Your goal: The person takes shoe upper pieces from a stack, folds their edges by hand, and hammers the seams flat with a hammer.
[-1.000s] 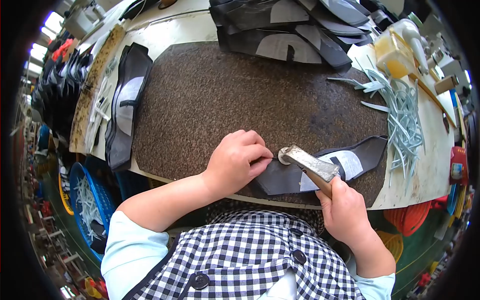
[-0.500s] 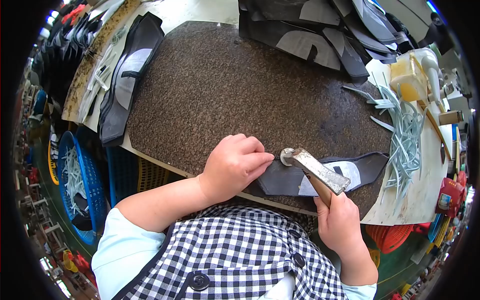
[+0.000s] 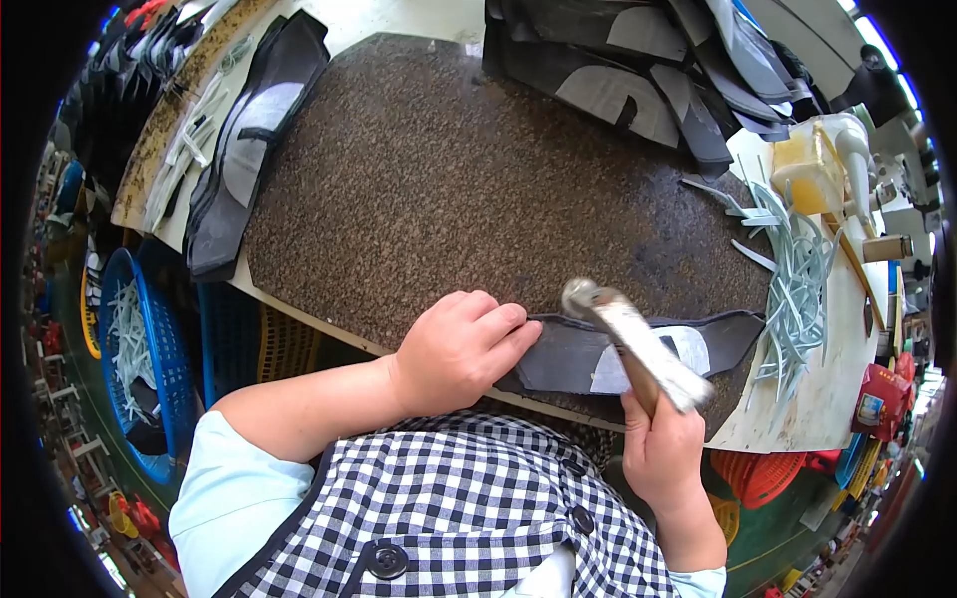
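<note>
Brown textured board (image 3: pixel 429 199) on a white table (image 3: pixel 817 409). Dark piece (image 3: pixel 563 354) with light patch lies at the board's 5 o'clock edge: 3 o'clock from left hand (image 3: pixel 464 344), 12 o'clock from right hand (image 3: pixel 666 448). Left: fingers bent, tips touching the piece's 9 o'clock end; pinching or just pressing, can't tell. Right: wrapped round the handle of the hammer (image 3: pixel 643 344), which points to 11 o'clock over the piece. Head blurred, contact unclear. Out from the piece: pale strips (image 3: pixel 797 269) at 2, dark stack (image 3: pixel 608 95) at 12, layered pieces (image 3: pixel 244 174) at 10, blue basket (image 3: pixel 176 369) at 9.
</note>
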Available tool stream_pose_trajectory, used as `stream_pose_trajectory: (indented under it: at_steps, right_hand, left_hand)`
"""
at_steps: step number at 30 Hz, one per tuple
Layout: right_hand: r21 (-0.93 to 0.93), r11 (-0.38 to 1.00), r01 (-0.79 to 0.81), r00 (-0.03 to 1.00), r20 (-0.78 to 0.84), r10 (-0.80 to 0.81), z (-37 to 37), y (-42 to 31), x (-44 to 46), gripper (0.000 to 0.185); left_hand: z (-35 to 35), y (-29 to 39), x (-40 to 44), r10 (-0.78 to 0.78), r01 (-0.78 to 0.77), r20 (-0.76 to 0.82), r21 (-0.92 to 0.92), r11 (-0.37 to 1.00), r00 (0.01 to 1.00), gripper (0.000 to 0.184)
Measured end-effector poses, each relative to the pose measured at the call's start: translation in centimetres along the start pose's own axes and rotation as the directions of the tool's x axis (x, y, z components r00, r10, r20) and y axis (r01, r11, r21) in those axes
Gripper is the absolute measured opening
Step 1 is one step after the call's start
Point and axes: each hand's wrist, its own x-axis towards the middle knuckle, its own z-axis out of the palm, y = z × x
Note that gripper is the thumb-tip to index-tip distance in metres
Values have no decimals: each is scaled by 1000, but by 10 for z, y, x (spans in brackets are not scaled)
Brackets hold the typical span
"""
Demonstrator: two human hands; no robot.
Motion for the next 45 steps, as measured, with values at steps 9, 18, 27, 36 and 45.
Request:
stream_pose_trajectory:
  at_steps: [9, 18, 27, 36, 45]
  right_hand:
    - [209, 967, -145, 988, 89, 129, -10, 14, -15, 19]
    - [978, 144, 150, 773, -207, 600, 26, 68, -10, 25]
    - [985, 64, 162, 769, -167, 617, 27, 72, -8, 25]
    - [992, 80, 98, 742, -126, 658, 29, 69, -11, 23]
    - [997, -24, 75, 773, -43, 633, 21, 65, -7, 25]
  left_hand:
    - [-7, -1, 2, -100, 101, 10, -63, 993, 995, 24]
    - [33, 56, 87, -103, 164, 264, -218, 962, 959, 75]
    - [-83, -10, 5, -369, 436, -252, 313, 844, 895, 82]
    - [-125, -193, -93, -813, 856, -434, 497, 143, 388, 80]
    - [-128, -104, 127, -244, 312, -222, 362, 878, 944, 48]
